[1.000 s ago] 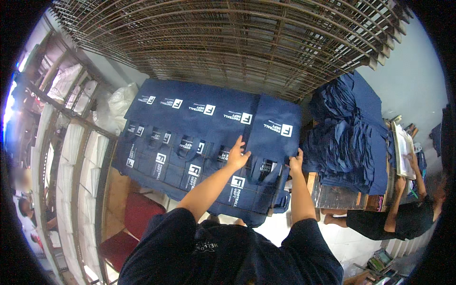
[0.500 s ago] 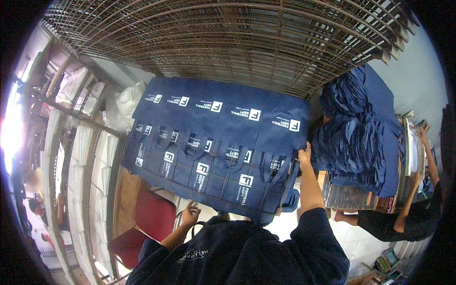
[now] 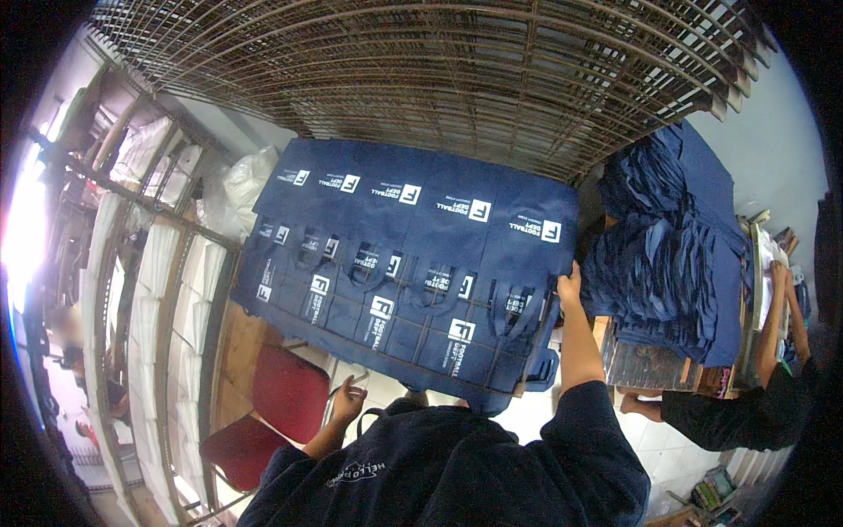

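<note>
Bags [image 3: 421, 228] lie in rows before the person, wire racks [image 3: 421, 79] beyond them. Past their left end sits a plastic sack [image 3: 250, 186], a chair [image 3: 290, 393] nearer; rightward, a fabric pile [image 3: 654, 281] rests on a desk [image 3: 654, 364], a co-worker [image 3: 738, 419] farther right.

A wide layer of navy-blue cloth pieces with white printed emblems [image 3: 413, 235] is looking matt and soft, its prints smooth and flat. Along the layer's far side, a dense stack of brown metal wire grids [image 3: 474, 70] is showing a dull, rough finish. To the layer's right, a thick pile of navy-blue cloth [image 3: 654, 277] is presenting matt, ruffled edges above a dark, scuffed wooden surface [image 3: 645, 364]. To its left, a crumpled white plastic bag [image 3: 250, 184] is catching a soft sheen. At its near left, a red padded chair [image 3: 290, 391] is appearing matt and cloth-covered.
</note>
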### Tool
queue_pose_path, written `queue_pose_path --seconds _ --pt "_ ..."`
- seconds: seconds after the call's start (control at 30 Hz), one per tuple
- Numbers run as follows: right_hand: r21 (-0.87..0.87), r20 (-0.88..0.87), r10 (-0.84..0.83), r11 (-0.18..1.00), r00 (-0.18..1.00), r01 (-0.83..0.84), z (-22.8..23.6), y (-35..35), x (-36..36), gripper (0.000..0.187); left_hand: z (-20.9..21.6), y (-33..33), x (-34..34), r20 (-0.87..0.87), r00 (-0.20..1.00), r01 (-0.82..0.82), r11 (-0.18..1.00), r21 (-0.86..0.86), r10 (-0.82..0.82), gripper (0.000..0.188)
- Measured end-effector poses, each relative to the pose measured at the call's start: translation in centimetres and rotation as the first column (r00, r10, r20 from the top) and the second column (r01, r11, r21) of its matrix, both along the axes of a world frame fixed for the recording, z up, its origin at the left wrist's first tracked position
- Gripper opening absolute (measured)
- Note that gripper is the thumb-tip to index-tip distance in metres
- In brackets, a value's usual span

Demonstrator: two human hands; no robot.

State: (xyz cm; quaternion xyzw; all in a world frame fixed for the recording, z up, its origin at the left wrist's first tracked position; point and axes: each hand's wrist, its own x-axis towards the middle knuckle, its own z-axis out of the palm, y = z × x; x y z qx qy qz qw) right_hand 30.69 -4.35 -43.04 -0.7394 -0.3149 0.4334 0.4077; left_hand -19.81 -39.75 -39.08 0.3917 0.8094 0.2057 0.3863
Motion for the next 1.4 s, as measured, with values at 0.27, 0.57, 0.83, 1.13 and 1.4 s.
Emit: queue_pose_path --seconds 0.27,0.57,0.83,1.13,1.4 --pt "-0.069 0.000 0.024 0.997 1.000 -0.023 2.0 0.1 -1.2 0.066 0.6 -0.3 -0.1 -0.032 0.999 0.007 0.997 -0.076 -0.010 0.065" --pt "0.109 0.339 0.071 0.987 0.938 -0.114 -6.6 1.1 2.1 0.065 -0.8 -0.8 -1.4 0.007 1.000 0.006 0.999 -0.043 -0.006 0.067" --pt "0.106 0.611 0.032 0.987 0.791 -0.122 7.9 -3.9 -3.8 0.061 -2.6 -1.3 -1.1 -0.017 0.996 0.093 0.996 0.004 -0.093 0.066" --pt "0.469 0.162 -0.086 0.883 0.983 0.000 13.9 -14.1 -0.8 0.042 -3.0 0.7 0.3 0.055 0.989 0.141 0.989 -0.034 -0.139 0.068" --pt "0.859 -0.185 -0.644 0.260 0.742 0.440 24.5 -18.2 11.6 0.022 -5.4 0.2 -0.5 -0.018 0.953 0.302 0.952 0.046 -0.301 0.069"
